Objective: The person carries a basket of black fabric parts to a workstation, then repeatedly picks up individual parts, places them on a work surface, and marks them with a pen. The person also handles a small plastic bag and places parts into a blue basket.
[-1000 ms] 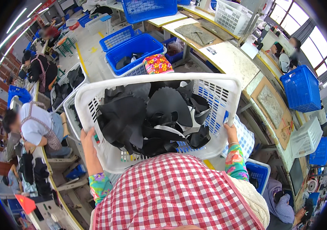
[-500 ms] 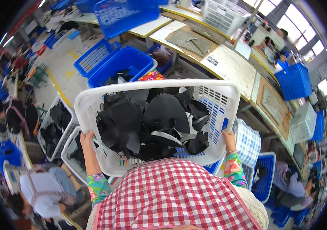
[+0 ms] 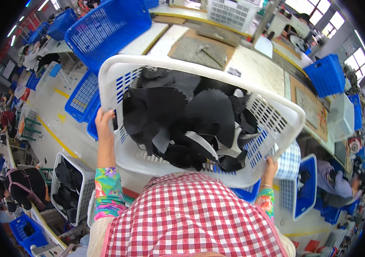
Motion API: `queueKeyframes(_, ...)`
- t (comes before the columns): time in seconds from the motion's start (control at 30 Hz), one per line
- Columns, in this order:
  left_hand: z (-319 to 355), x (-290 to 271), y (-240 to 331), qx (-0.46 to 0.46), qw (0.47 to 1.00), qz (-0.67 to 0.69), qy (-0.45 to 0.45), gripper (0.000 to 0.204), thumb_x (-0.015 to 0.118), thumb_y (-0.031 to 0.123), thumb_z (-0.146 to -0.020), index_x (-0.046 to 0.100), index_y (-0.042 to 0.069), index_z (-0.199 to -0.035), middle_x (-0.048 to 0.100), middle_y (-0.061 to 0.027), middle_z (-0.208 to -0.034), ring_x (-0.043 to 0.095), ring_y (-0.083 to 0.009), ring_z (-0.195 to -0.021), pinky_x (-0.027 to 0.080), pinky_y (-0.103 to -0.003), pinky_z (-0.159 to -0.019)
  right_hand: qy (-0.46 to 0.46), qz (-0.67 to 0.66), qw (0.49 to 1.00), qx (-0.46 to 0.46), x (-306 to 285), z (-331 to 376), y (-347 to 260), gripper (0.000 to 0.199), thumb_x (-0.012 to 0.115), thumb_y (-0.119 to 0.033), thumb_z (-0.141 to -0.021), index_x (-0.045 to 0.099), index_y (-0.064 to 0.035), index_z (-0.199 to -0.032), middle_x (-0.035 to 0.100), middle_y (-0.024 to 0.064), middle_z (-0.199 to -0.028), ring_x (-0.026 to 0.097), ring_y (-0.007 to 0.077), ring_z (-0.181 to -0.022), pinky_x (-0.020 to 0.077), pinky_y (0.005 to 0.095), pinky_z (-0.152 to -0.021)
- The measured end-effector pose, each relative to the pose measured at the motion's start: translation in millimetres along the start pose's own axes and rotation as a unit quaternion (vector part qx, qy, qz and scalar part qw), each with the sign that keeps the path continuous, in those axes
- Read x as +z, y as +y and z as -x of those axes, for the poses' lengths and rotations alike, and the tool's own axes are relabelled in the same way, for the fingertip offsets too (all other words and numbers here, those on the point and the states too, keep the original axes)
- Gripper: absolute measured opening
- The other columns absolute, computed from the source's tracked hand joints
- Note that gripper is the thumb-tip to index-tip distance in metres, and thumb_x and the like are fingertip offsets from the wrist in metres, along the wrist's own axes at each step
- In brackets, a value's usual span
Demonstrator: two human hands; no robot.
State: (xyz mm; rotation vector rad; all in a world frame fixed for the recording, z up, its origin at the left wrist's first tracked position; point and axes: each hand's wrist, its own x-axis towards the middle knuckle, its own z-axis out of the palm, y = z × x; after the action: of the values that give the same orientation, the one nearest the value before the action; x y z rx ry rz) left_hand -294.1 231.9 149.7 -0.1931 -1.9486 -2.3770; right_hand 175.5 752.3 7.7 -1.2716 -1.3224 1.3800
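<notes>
Between my two hands I carry a white plastic basket (image 3: 127,160) with slotted walls, tilted so that its left end sits higher in the picture. Inside lies a loose heap of black cut pieces (image 3: 210,111), some with scalloped edges and some showing a pale side. My left hand (image 3: 104,124) is closed on the basket's left end, the thumb over the wall. At the right end, lower down, my right hand (image 3: 270,169) grips the basket, its fingers partly hidden behind the wall.
Ahead runs a long worktable (image 3: 259,70) with boards on it and a large blue basket (image 3: 105,32) at its left. Another white basket with black pieces (image 3: 69,188) stands at left. A blue-and-white basket (image 3: 304,188) is at right. Several people work around.
The basket has risen in the picture and tilted, its left end up and its right end down. My left hand has moved up with it, my right hand slightly down. The surroundings have shifted.
</notes>
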Motion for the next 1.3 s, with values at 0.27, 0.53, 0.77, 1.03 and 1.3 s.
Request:
queueKeyframes(0.27, -215, 174, -5, 0.017, 0.992, -0.029, -0.122, 0.026, 0.064, 0.017, -0.081, 0.069, 0.004, -0.103, 0.061, -0.0003, -0.085, 0.053, -0.0117, -0.081, 0.040, -0.027, -0.079, 0.006, -0.018, 0.996, -0.082, 121, -216, -124, 0.022, 0.075, -0.021, -0.084, 0.059, -0.0098, -0.075, 0.056, -0.0019, -0.072, 0.050, 0.0113, -0.067, 0.0416, 0.0297, -0.064)
queueKeyframes(0.53, -353, 279, -43, 0.008, 0.854, -0.462, -0.237, 0.112, 0.081, 0.028, -0.072, 0.016, 0.014, -0.162, 0.041, -0.0237, -0.149, 0.043, -0.0392, -0.140, 0.037, -0.043, -0.115, -0.147, 0.187, 0.963, -0.124, 223, -386, -199, 0.035, 0.070, -0.024, -0.090, 0.065, 0.0042, -0.111, 0.065, 0.0086, -0.093, 0.060, 0.0191, -0.083, 0.0483, 0.0347, -0.078)
queueKeyframes(0.77, -394, 278, -86, 0.091, 0.840, -0.477, -0.242, 0.087, 0.057, 0.003, -0.083, 0.031, 0.044, -0.156, 0.057, -0.0205, -0.128, 0.062, -0.0422, -0.114, 0.051, -0.046, -0.094, -0.034, 0.550, 0.778, -0.301, 264, -347, -241, 0.061, 0.066, -0.024, -0.096, 0.044, 0.0050, -0.145, 0.055, 0.0272, -0.137, 0.054, 0.0352, -0.127, 0.0434, 0.0443, -0.104)
queueKeyframes(1.03, -445, 306, -95, 0.129, 0.874, -0.442, -0.157, 0.073, 0.058, 0.011, -0.084, 0.049, 0.046, -0.146, 0.061, -0.0196, -0.115, 0.067, -0.0391, -0.098, 0.054, -0.046, -0.084, -0.333, 0.520, 0.585, -0.525, 518, 37, -211, 0.080, 0.083, -0.017, -0.069, 0.053, -0.0055, -0.143, 0.065, 0.0180, -0.118, 0.063, 0.0371, -0.103, 0.0476, 0.0443, -0.090)
queueKeyframes(1.3, -468, 260, -98, 0.130, 0.963, -0.185, -0.146, 0.096, 0.073, 0.015, -0.085, 0.015, 0.009, -0.161, 0.035, -0.0319, -0.152, 0.036, -0.0464, -0.141, 0.033, -0.046, -0.116, -0.188, 0.520, 0.572, -0.606, 545, 16, -180, 0.045, 0.070, -0.007, -0.068, 0.069, -0.0178, -0.111, 0.059, 0.0048, -0.080, 0.059, 0.0304, -0.073, 0.0443, 0.0418, -0.064)
